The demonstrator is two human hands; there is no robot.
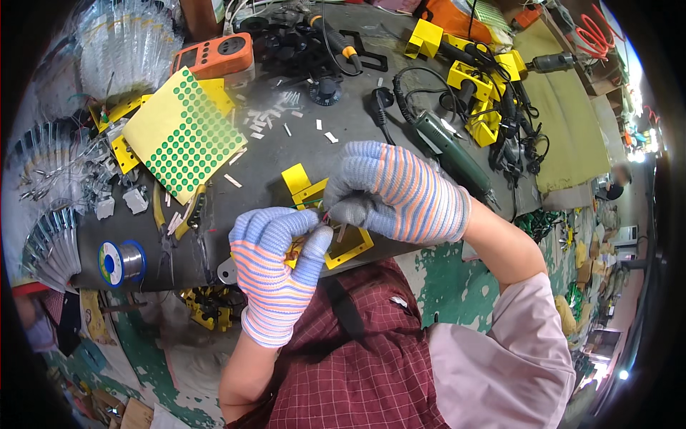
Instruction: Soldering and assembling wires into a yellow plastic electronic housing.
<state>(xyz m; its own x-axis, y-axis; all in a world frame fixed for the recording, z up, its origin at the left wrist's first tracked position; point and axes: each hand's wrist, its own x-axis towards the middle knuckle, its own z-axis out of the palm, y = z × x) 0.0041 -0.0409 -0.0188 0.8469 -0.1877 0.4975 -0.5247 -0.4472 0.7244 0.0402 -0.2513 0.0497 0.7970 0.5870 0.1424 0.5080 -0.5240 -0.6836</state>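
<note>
Both my hands wear striped, grey-tipped gloves and meet at the table's near edge, fingertips almost touching. My left hand (275, 264) is closed in a pinch, and my right hand (404, 191) pinches from the other side. Between them show bits of thin green and reddish wire (326, 216); their ends are hidden by the fingers. Just under and behind the hands lies a yellow bracket frame (351, 252) with an open middle. Its upright yellow tab (294, 179) sticks out behind my left hand.
Left of my hands are pliers (166, 239), a solder spool (121, 263) and a sheet of green round stickers (189, 136). An orange meter (218, 56) stands behind. To the right lie a green electric screwdriver (450, 154), black cables and yellow brackets (486, 121). White scraps litter the dark table (286, 154).
</note>
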